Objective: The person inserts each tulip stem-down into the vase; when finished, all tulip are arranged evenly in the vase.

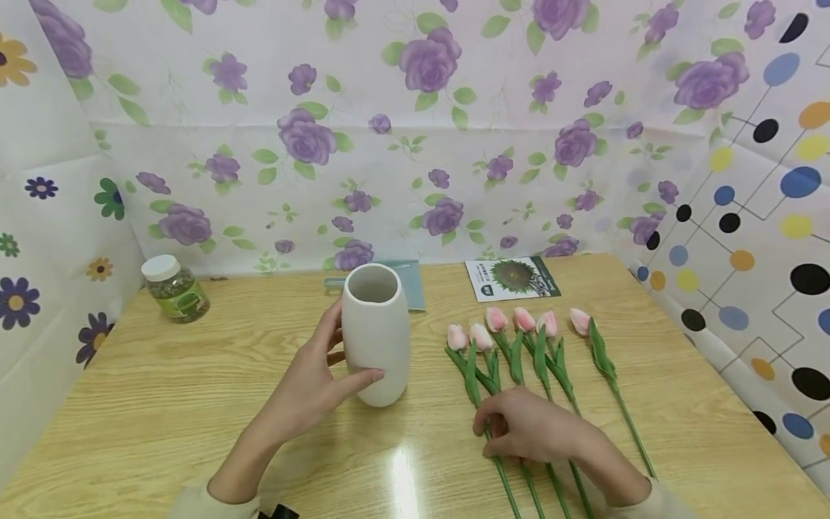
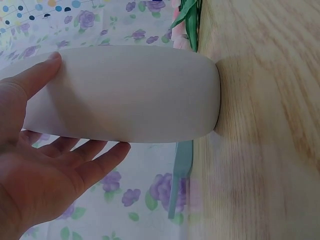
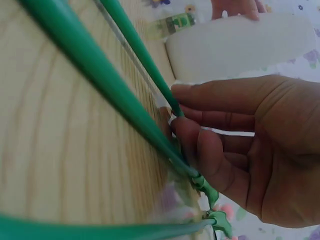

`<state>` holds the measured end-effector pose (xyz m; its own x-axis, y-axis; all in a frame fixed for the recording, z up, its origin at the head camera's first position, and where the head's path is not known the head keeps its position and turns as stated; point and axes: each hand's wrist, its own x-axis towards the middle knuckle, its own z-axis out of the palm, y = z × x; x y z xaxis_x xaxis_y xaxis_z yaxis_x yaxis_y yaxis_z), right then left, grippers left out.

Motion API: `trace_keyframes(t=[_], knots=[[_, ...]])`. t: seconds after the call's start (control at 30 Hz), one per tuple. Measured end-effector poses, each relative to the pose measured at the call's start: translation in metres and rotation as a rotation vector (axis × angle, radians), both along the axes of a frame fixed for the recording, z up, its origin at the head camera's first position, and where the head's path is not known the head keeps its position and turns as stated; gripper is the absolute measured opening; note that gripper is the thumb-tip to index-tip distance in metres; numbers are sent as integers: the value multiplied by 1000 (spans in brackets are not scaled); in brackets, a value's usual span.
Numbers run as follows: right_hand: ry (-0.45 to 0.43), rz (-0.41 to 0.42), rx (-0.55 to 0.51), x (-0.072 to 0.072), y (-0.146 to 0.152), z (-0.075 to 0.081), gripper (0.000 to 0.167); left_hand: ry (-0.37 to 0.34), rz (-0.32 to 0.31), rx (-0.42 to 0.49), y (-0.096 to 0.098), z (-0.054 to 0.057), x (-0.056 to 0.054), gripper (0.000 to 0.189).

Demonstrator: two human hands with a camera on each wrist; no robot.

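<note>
A tall white vase (image 1: 376, 353) stands upright on the table, its mouth facing up. My left hand (image 1: 310, 386) grips it from the left side, thumb across the near face and fingers behind. In the left wrist view the vase (image 2: 135, 95) fills the middle, its base on the wood. Several pink-and-white artificial tulips (image 1: 496, 319) with green stems lie side by side to the right. My right hand (image 1: 534, 425) is over their stems. Thumb and fingers pinch a green stem (image 3: 145, 57) in the right wrist view, which looks like the leftmost tulip's.
One tulip (image 1: 603, 357) lies apart at the right. At the back are a seed packet (image 1: 512, 279) with a sunflower picture and a light blue flat item (image 1: 415, 285) with a handle, partly behind the vase. A white-lidded jar (image 1: 175, 288) stands at the back left. Patterned sheets enclose the table.
</note>
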<state>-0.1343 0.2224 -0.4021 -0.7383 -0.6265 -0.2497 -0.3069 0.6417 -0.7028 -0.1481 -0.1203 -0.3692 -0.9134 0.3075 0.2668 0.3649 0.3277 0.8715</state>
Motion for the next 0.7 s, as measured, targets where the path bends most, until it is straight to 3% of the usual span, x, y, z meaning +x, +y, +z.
trace_keyframes(t=[0.13,0.37,0.7], knots=[[7,-18,13,2,-3,-3,11,1,3,-5,0,0,0,108],[35,-91,45,4,-11,-6,22,11,3,-9,-1,-2,0,107],[61,-79,-18,3,-8,1,23,14,-5,2,0,-2,0,107]])
